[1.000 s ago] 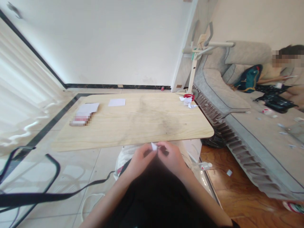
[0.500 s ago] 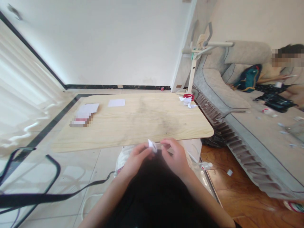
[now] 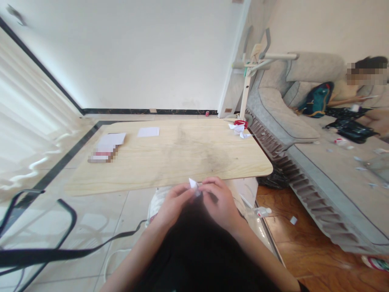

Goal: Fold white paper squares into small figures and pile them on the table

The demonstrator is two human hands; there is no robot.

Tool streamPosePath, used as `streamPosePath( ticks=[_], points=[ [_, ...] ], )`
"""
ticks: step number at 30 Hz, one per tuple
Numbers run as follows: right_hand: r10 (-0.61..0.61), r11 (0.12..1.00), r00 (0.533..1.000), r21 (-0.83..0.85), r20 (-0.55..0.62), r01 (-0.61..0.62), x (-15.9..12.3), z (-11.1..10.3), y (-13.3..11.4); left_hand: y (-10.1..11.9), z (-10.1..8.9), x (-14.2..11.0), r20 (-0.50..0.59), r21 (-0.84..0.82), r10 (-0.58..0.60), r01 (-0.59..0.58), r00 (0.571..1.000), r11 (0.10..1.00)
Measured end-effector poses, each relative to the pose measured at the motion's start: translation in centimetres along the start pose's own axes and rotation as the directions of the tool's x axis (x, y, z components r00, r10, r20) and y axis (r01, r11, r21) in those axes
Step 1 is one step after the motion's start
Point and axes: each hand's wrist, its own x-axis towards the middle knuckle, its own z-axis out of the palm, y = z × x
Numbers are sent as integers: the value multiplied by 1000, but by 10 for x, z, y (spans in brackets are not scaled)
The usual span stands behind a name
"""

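A small piece of folded white paper [image 3: 193, 183] is held just off the near edge of the wooden table [image 3: 164, 162], with one pointed corner upward. My left hand [image 3: 174, 201] pinches it from the left. From the right, my right hand [image 3: 219, 198] has its thumb and forefinger closed on the paper's right side. The fingers hide its lower part. Several folded white paper shapes [image 3: 238, 129] lie at the table's far right corner, beside red-handled scissors [image 3: 240, 123].
White sheets [image 3: 148, 132] lie at the back left, near a paper-topped stack [image 3: 111, 140]. A person [image 3: 349, 95] sits on the grey sofa [image 3: 304, 125] at right. A plastic bottle [image 3: 263, 211] and a black bag [image 3: 275, 177] are below the table.
My right hand has moved left, and its fingertips have closed on the folded paper. My left hand keeps its hold in nearly the same place.
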Motion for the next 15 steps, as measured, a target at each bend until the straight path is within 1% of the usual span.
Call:
streamPosePath(
  ticks=[3, 7, 12, 15],
  points=[
    [80, 996, 997, 28, 8, -80, -1, 5, 0, 2, 3, -1, -90, 139, 70, -57, 993, 989],
    [174, 982, 985, 72, 18, -175, -3, 11, 3, 1, 2, 0, -118, 281, 182, -143, 976, 949],
    [278, 950, 961, 155, -11, -273, -3, 12, 6, -4, -2, -1, -128, 365, 224, -164, 966, 916],
    [328, 916, 945, 240, 12, -321, -4, 13, 7, -5, 0, -2, -158, 354, 226, -158, 961, 922]
  ],
)
